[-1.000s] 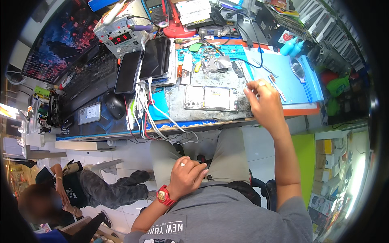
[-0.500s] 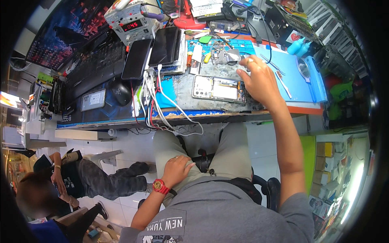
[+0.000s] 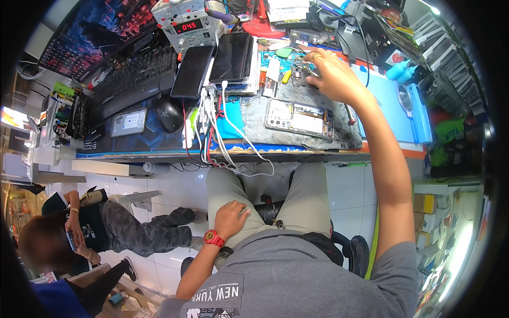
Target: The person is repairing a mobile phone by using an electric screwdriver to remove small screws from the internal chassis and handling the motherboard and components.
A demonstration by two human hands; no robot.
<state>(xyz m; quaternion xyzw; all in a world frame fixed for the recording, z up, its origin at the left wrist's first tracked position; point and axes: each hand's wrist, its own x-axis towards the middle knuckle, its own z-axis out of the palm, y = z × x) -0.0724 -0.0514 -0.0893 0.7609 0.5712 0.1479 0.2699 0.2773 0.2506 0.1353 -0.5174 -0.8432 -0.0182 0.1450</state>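
Note:
My right hand [image 3: 335, 78] reaches over the far part of the bench. Its thumb and forefinger are apart above a small metal board holder [image 3: 300, 76], with nothing visible between them; the other fingers are partly hidden. Nearer me lies a smartphone with its back cover off [image 3: 299, 118], showing its camera lenses at the left and a pale battery. It rests on a grey, stained work mat [image 3: 249, 139]. My left hand [image 3: 231, 218] lies flat on my left thigh, fingers stretched out and holding nothing.
Two dark phones [image 3: 193, 72] and white cables [image 3: 218, 135] lie left of the mat. Beyond them stand a power supply [image 3: 192, 32], a mouse [image 3: 168, 112] and a keyboard [image 3: 124, 74]. A blue mat [image 3: 389, 119] is at right. Another person [image 3: 101, 225] sits at lower left.
My right hand has moved farther from me and slightly left, toward the board holder. The view has shifted so the bench appears farther right. My left hand still rests on my thigh.

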